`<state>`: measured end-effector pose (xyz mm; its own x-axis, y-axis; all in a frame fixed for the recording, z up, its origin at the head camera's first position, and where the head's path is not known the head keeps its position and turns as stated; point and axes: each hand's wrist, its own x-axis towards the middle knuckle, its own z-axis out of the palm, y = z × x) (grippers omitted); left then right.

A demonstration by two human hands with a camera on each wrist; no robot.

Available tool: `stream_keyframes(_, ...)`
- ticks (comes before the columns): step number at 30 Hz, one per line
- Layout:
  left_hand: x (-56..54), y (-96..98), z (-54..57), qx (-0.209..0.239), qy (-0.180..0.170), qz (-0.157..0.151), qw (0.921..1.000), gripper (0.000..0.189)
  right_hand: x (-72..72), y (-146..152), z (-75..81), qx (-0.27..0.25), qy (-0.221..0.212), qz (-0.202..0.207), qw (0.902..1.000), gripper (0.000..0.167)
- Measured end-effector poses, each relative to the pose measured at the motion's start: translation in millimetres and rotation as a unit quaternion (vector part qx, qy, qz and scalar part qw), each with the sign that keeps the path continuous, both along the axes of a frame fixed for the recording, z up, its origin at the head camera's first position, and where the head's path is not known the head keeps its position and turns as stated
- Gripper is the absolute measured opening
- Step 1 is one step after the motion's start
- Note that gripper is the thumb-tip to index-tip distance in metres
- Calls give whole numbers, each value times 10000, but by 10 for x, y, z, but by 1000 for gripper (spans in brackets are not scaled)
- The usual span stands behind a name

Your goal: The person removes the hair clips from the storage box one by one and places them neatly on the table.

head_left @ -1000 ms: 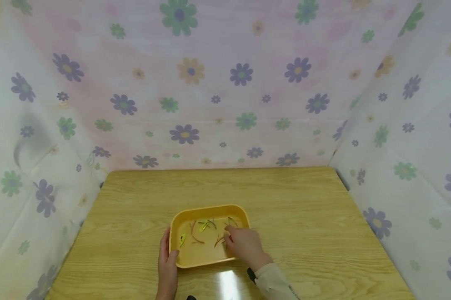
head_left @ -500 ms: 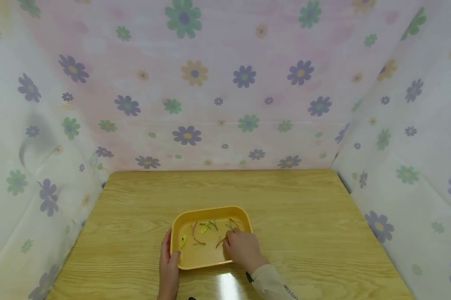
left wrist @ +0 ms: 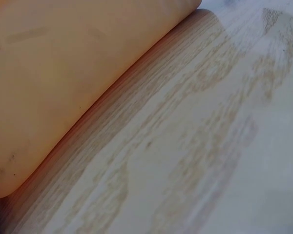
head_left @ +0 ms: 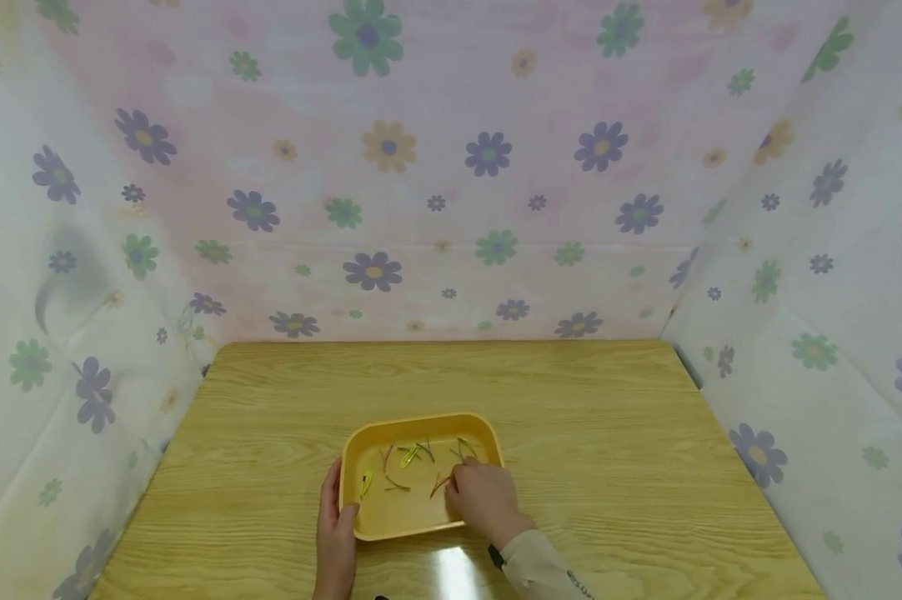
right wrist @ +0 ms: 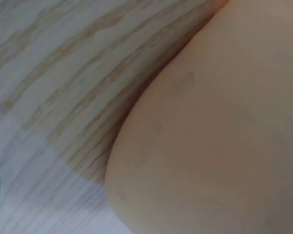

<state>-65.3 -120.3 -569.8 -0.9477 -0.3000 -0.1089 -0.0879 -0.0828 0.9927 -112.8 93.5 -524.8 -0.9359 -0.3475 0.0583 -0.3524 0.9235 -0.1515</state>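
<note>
A yellow tray [head_left: 357, 531] lies on the table near its front edge, holding small things. My left hand [head_left: 335, 533] grips its left end, the thumb over the rim and the fingers along the outer wall. My right hand [head_left: 484, 500] reaches into the right end with curled fingers, fingertips hidden behind the hand; I cannot tell what they hold. A thin orange-brown strip [head_left: 438, 487] lies right at those fingers. Two yellow-green snap hair clips [head_left: 409, 456] lie towards the left, among several thin curved strips [head_left: 397, 483]. Both wrist views show the tray's outer wall [left wrist: 63, 73].
The wood-grain table [head_left: 608, 433] stretches out around the tray. Flower-printed cloth [head_left: 451, 183] hangs behind it and along both sides. A bright reflection [head_left: 456, 573] shows on the table in front of the tray.
My right hand has moved slightly lower and its fingers have drawn in at the tray's right end. The left hand keeps its grip on the tray.
</note>
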Motion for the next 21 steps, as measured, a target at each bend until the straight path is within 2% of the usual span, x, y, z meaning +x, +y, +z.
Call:
stream_keyframes(5, 10, -11, -5, -84, 72, 5, 9999, 70, 7, -4, 5, -293, 52, -9, 9996, 8)
stream_keyframes(11, 22, -20, -5, -75, 49, 25, 10000, 70, -4, -8, 2, -617, -155, 68, 9980, 3)
stream_keyframes(15, 3, -7, -5, -28, 42, 28, 10000, 71, -38, 5, -33, -776, -71, 20, 9970, 4)
stream_keyframes(21, 8, 7, -16, 36, 170, 16, 9998, 72, -21, 16, -22, -814, 178, 47, 9965, 18)
